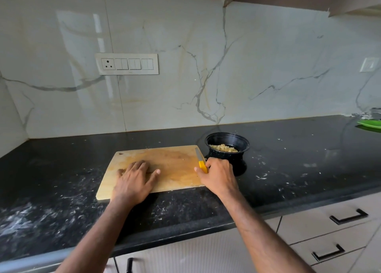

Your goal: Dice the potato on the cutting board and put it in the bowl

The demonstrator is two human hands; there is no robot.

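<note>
Both hands sit on the wooden cutting board (169,165): the left hand (136,177) flat with fingers spread, the right hand (218,175) gripping a yellow-handled knife (201,159), while diced potato (223,148) already lies in the black bowl (226,144), so seemingly only setting the knife down remains.

The wooden cutting board (175,165) lies flat on the black counter, a pale rectangle with a darker, stained middle and a small hole at its far left corner; no whole potato shows on it. Just beside the board's far right corner stands the black bowl (226,147), round and upright, holding pale diced potato (223,147) heaped low inside. The knife (201,160), with a grey blade and yellow handle, lies along the board's right edge, its tip pointing away toward the wall, near the bowl
</note>
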